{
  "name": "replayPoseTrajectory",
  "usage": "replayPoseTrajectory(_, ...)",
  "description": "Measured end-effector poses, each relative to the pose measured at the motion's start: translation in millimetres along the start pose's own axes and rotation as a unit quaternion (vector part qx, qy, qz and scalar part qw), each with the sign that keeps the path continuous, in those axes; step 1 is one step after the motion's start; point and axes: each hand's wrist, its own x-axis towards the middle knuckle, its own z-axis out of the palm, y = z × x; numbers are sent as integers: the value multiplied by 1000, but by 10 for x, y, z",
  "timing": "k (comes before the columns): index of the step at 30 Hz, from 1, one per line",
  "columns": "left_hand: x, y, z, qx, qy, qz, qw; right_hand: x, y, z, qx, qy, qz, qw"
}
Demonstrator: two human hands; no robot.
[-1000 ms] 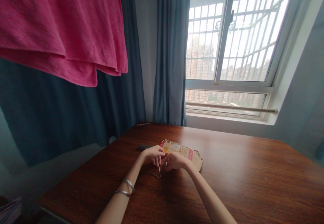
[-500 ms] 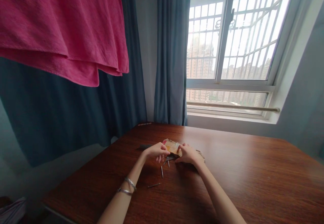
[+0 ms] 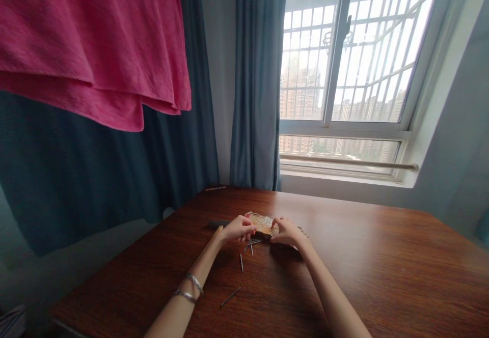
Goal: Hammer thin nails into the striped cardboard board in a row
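My left hand (image 3: 237, 228) and my right hand (image 3: 286, 231) meet over a small patterned card or pouch (image 3: 263, 222) lying on the wooden table (image 3: 367, 266). Both hands have their fingers curled and pinched at the pouch's near edge, the right hand resting on top of it. Thin metal pins (image 3: 250, 246) lie loose just below the hands, and one more pin (image 3: 230, 297) lies nearer to me. Two silver bangles (image 3: 189, 286) sit on my left wrist. What the fingertips pinch is too small to make out.
A dark slim object (image 3: 217, 223) lies on the table left of my left hand. Blue curtains (image 3: 255, 78) hang behind the table, a pink cloth (image 3: 91, 43) hangs at upper left, and a barred window (image 3: 351, 63) is at the right.
My right hand moved from beside the left up onto the pouch. The pins that were under the hands now lie scattered, one of them further toward me.
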Motion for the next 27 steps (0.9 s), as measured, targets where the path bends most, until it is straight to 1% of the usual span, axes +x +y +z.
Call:
replayPoseTrajectory(3,-1,37,91,-1,-5,10,1000,23,37,18,-11,0,3,1000)
replayPoseTrajectory(6,12,54,178,-2,8,22,1000,22,78,24,-18,4,15,1000)
replayPoseTrajectory(8,36,52,214,-6,32,31,999,2,111,18,-19,5,24,1000)
replayPoseTrajectory(10,60,65,231,-10,71,46,996,-37,150,7,-16,3,29,999)
replayPoseTrajectory(12,64,109,245,5,117,78,990,-101,193,-7,-8,0,29,1000)
replayPoseTrajectory(13,55,143,259,24,133,100,986,-143,217,-16,-3,-1,28,1000)
replayPoseTrajectory(14,39,181,283,47,137,122,982,-192,244,-25,3,-1,26,1000)
replayPoseTrajectory(15,18,221,317,71,126,140,980,-249,273,-36,9,0,24,1000)
replayPoseTrajectory(16,-5,259,364,93,102,153,978,-313,304,-49,16,3,22,1000)
replayPoseTrajectory(18,-46,321,484,128,51,164,977,-460,377,-81,27,12,21,999)
replayPoseTrajectory(19,-58,343,552,143,39,167,975,-541,417,-101,32,17,19,999)
replayPoseTrajectory(21,-62,376,677,172,51,178,968,-714,501,-146,41,26,15,999)
replayPoseTrajectory(24,-18,427,799,203,96,205,953,-986,617,-219,53,33,7,998)
replayPoseTrajectory(26,33,483,846,223,95,233,942,-1164,680,-265,60,37,2,998)
replayPoseTrajectory(27,63,517,869,234,80,249,936,-1250,707,-286,63,39,0,997)
